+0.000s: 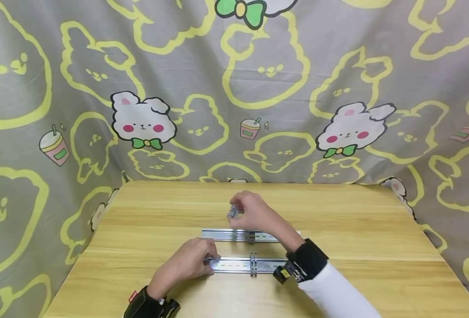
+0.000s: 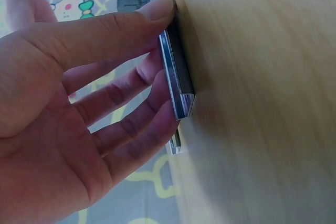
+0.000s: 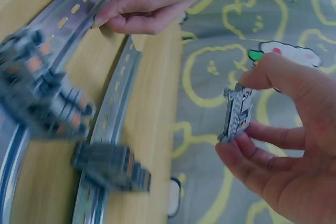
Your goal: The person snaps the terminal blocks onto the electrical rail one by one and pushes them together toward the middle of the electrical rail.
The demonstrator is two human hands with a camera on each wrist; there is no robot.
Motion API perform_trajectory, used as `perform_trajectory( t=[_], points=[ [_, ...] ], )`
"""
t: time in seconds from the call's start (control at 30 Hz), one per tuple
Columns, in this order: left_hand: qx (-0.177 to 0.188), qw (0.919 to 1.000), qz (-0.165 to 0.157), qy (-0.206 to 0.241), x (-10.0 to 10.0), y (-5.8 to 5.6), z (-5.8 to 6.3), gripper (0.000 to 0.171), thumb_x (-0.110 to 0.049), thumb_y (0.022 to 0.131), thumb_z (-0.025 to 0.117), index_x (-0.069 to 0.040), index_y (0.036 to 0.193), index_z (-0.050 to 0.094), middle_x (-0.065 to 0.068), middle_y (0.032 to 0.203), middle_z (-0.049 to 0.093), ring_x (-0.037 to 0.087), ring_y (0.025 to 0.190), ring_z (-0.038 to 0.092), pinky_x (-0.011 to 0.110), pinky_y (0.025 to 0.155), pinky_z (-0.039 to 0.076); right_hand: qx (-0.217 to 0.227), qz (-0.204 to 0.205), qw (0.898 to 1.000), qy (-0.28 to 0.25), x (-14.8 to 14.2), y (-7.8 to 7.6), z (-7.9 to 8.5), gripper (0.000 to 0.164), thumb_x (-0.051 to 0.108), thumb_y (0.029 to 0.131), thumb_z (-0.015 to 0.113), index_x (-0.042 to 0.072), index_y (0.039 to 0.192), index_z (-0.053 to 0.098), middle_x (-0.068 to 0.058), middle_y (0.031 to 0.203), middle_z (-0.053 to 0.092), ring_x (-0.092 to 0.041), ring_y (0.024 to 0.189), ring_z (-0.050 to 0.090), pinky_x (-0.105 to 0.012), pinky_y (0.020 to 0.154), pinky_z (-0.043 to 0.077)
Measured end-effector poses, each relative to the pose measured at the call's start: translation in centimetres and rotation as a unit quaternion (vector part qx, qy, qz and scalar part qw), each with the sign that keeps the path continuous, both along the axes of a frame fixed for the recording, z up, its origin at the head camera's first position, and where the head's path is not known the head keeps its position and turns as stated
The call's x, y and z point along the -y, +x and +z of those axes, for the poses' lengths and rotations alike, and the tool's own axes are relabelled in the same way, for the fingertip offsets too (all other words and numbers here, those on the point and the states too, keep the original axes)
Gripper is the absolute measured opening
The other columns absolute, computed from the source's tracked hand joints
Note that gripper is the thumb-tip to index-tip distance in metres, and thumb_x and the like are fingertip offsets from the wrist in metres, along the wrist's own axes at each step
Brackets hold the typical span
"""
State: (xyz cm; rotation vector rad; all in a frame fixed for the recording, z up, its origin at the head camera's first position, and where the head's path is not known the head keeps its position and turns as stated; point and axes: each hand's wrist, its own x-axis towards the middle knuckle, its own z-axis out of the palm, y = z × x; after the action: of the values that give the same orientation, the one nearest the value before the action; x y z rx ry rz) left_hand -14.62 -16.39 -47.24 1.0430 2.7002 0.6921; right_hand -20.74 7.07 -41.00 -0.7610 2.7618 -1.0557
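My left hand (image 1: 189, 258) grips the left end of the nearer slotted metal DIN rail (image 1: 231, 266), thumb on the front edge and fingers behind, as the left wrist view shows. Above the farther DIN rail (image 1: 217, 235), my right hand (image 1: 254, 213) pinches a small grey terminal block (image 3: 238, 113) between thumb and fingers, held clear of both rails. Grey terminal blocks (image 1: 253, 265) stand clipped across the middle of the nearer rail. Another group of dark grey blocks (image 1: 251, 237) sits on the farther rail, partly close to my right forearm.
Both rails lie roughly parallel on a wooden table (image 1: 357, 238). A patterned grey curtain (image 1: 202, 66) hangs behind the table and along its sides. Black straps with cameras (image 1: 307, 260) are on both wrists.
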Motion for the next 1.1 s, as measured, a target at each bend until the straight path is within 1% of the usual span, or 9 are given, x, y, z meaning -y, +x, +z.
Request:
perform_trajectory(
  t=[0.03, 0.13, 0.27, 0.43, 0.57, 0.73, 0.9, 1.0, 1.1],
  points=[
    [0.0, 1.0, 0.001, 0.0, 0.0, 0.0, 0.0, 0.029, -0.011, 0.068, 0.093, -0.01, 0.095, 0.081, -0.005, 0.091, 0.071, 0.007, 0.075, 0.059, 0.022, 0.066, 0.048, 0.001, 0.003, 1.0, -0.012, -0.6, 0.3, 0.0, 0.046, 0.02, 0.08, 0.081, 0.001, 0.119, 0.067, -0.005, 0.104, 0.065, -0.019, 0.093, 0.063, -0.033, 0.08, 0.058],
    [0.0, 1.0, 0.002, 0.0, 0.0, 0.1, 0.1, 0.028, -0.011, 0.069, 0.093, -0.01, 0.094, 0.081, -0.006, 0.091, 0.071, 0.007, 0.075, 0.059, 0.022, 0.066, 0.048, 0.003, 0.011, 0.999, -0.036, -2.4, 1.4, 0.2, 0.044, 0.015, 0.08, 0.082, 0.002, 0.118, 0.065, -0.003, 0.107, 0.064, -0.018, 0.097, 0.063, -0.029, 0.085, 0.058],
    [-0.002, 1.0, 0.004, -0.004, 0.0, 0.2, 0.1, 0.028, -0.011, 0.069, 0.093, -0.009, 0.094, 0.081, -0.005, 0.091, 0.071, 0.007, 0.075, 0.06, 0.022, 0.067, 0.048, -0.004, 0.029, 0.998, -0.056, -4.6, 2.5, 0.0, 0.045, 0.009, 0.079, 0.082, 0.002, 0.119, 0.063, -0.004, 0.11, 0.063, -0.019, 0.1, 0.062, -0.026, 0.087, 0.058],
    [-0.002, 1.0, 0.006, -0.006, 0.0, 0.2, 0.1, 0.028, -0.012, 0.07, 0.093, -0.01, 0.095, 0.081, -0.005, 0.092, 0.071, 0.007, 0.075, 0.059, 0.023, 0.067, 0.049, -0.015, 0.052, 0.995, -0.08, -6.8, 3.4, -0.7, 0.045, 0.006, 0.079, 0.083, 0.004, 0.12, 0.062, -0.004, 0.113, 0.063, -0.02, 0.102, 0.062, -0.029, 0.088, 0.059],
    [0.0, 0.9999, 0.007, -0.007, -0.1, 0.3, 0.1, 0.028, -0.012, 0.07, 0.093, -0.01, 0.095, 0.081, -0.006, 0.092, 0.07, 0.006, 0.074, 0.058, 0.023, 0.067, 0.048, -0.027, 0.055, 0.994, -0.093, -8.5, 4.3, -1.3, 0.048, 0.006, 0.079, 0.082, 0.008, 0.122, 0.063, -0.002, 0.112, 0.064, -0.018, 0.101, 0.063, -0.034, 0.088, 0.059],
    [0.003, 0.9999, 0.007, -0.009, -0.1, 0.3, 0.0, 0.027, -0.013, 0.071, 0.093, -0.01, 0.095, 0.081, -0.006, 0.093, 0.07, 0.005, 0.075, 0.057, 0.023, 0.068, 0.048, -0.028, 0.061, 0.994, -0.09, -10.1, 5.2, -1.6, 0.047, 0.003, 0.077, 0.083, 0.012, 0.12, 0.064, 0.002, 0.113, 0.064, -0.016, 0.101, 0.063, -0.038, 0.087, 0.06],
    [-0.002, 1.0, 0.009, -0.001, 0.0, 0.3, 0.0, 0.028, -0.012, 0.07, 0.092, -0.009, 0.095, 0.081, -0.004, 0.092, 0.071, 0.006, 0.074, 0.058, 0.022, 0.067, 0.048, -0.015, 0.066, 0.995, -0.074, -11.4, 5.9, -1.7, 0.047, 0.001, 0.077, 0.083, 0.015, 0.117, 0.064, 0.004, 0.113, 0.064, -0.021, 0.104, 0.065, -0.037, 0.088, 0.06],
    [-0.004, 1.0, 0.008, 0.0, 0.0, 0.2, 0.1, 0.028, -0.012, 0.07, 0.092, -0.009, 0.095, 0.081, -0.004, 0.091, 0.071, 0.006, 0.074, 0.058, 0.022, 0.067, 0.048, -0.012, 0.072, 0.995, -0.068, -12.1, 6.4, -2.0, 0.047, -0.001, 0.077, 0.082, 0.014, 0.117, 0.063, 0.003, 0.113, 0.064, -0.026, 0.106, 0.067, -0.036, 0.089, 0.059],
    [-0.005, 1.0, 0.006, -0.003, 0.1, 0.2, 0.1, 0.028, -0.012, 0.07, 0.092, -0.009, 0.096, 0.081, -0.004, 0.092, 0.071, 0.006, 0.075, 0.058, 0.022, 0.067, 0.049, 0.0, 0.075, 0.995, -0.066, -12.9, 6.8, -2.5, 0.046, -0.002, 0.076, 0.081, 0.012, 0.116, 0.063, 0.0, 0.114, 0.065, -0.027, 0.107, 0.067, -0.036, 0.091, 0.058]
  ],
)
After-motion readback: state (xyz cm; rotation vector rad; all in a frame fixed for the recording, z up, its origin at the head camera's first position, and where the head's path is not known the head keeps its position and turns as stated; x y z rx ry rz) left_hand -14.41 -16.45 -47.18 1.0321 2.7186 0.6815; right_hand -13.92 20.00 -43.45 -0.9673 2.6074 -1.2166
